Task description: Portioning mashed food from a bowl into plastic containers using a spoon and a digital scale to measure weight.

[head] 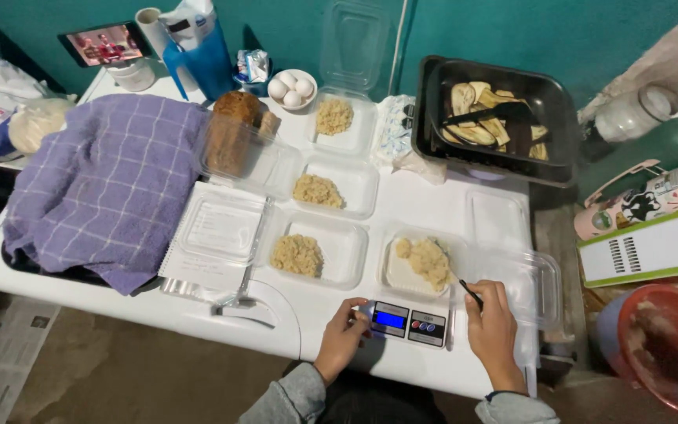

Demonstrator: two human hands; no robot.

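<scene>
Gripping a dark utensil (465, 289), right hand (491, 330) beside rice-filled clear container (424, 263); left hand (344, 334) open.

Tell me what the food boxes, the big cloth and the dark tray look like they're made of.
Food boxes: thin clear plastic, glossy; the white table shows through the hinged lids.
Big cloth: soft woven fabric, purple with pale checks, matte, draped in folds.
Dark tray: likely coated metal or hard plastic; black, smooth, slightly shiny walls.

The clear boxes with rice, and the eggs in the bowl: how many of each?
Clear boxes with rice: 4
Eggs in the bowl: 4
Total: 8
The right hand holds a dark utensil at the box on the scale; the left hand touches the scale.
</scene>
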